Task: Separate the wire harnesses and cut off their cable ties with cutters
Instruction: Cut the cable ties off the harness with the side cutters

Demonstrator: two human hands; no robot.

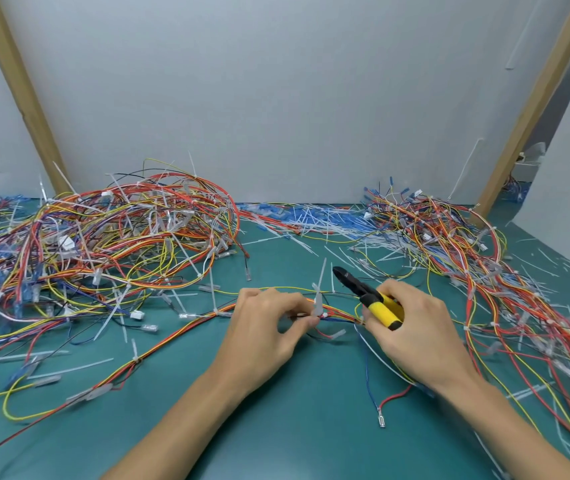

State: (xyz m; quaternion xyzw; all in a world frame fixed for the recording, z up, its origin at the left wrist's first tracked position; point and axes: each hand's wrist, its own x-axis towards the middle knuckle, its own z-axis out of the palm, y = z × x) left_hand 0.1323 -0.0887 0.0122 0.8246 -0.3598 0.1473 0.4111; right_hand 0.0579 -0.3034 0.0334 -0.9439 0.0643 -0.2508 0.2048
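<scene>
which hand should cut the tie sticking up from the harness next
Right: the right hand holds the cutters, blades aimed toward the upright cable tie. The left hand pinches the wire harness at that tie, steadying it.

The left hand (262,327) and right hand (418,337) are bare, both forearms (186,414) unsleeved throughout.

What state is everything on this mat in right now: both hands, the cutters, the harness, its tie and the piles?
Left hand, pinches the harness beside the cable tie.
Right hand, grips the cutters.
Cutters, held, nose clear of the tie.
Cable tie, uncut, tail sticking up.
Harness, trailing across the mat.
Left pile, tangled, ties on.
Right pile, tangled.
Cut ties, scattered at the back.
</scene>
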